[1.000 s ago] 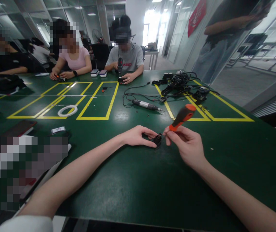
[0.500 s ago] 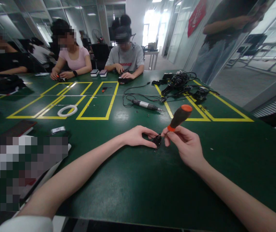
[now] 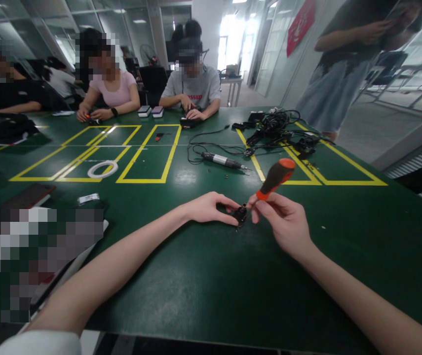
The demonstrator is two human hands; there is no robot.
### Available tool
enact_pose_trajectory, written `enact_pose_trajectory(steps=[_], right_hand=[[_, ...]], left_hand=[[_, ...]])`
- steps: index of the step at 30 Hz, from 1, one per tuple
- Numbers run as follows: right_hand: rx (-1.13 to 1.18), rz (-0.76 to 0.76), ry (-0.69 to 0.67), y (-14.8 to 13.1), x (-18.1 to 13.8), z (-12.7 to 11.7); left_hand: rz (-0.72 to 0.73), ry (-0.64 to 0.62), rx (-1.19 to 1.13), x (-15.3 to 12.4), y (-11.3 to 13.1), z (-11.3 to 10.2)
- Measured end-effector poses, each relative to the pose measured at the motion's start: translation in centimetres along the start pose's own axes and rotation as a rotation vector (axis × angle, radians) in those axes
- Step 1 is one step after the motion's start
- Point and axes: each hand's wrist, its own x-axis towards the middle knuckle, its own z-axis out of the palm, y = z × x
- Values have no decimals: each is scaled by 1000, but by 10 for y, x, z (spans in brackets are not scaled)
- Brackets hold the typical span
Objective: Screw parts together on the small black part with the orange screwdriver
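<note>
Between the thumb and fingers of my left hand (image 3: 212,208) is a small black part (image 3: 240,214) with a short round stub on top, held on the green table (image 3: 181,276). My right hand (image 3: 285,217) is closed around the lower end of a screwdriver (image 3: 276,178) with a black and orange handle. The handle leans up and to the right. Its tip comes close to the black part, but I cannot make out whether they touch. Tiny specks lie on the table just below the part.
Beyond my hands lies a corded electric screwdriver (image 3: 222,160). Tangled black cables (image 3: 275,129) are heaped at the back right. A white tape ring (image 3: 102,169) and yellow tape outlines mark the left. Co-workers (image 3: 192,88) sit across the table; a person (image 3: 340,74) stands at the right.
My hands, the black part and the screwdriver stay almost where they were. The standing person at the right has shifted slightly.
</note>
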Motion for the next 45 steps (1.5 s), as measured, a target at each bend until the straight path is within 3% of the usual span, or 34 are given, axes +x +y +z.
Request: enact_pose_trajectory(steps=[20,28,37,45], right_hand=[[72,0,13,2,-1,2],[-9,-5,12,-3,0,0],[81,7,28,2,-2,2],[0,-12,34,-1,-2,0]], left_hand=[[-24,9,-40,0,-2,1],[-23,1,-56,0,-1,1],[-55,25,-64,0,-1,3],[-25,14,-88,0,-2,3]])
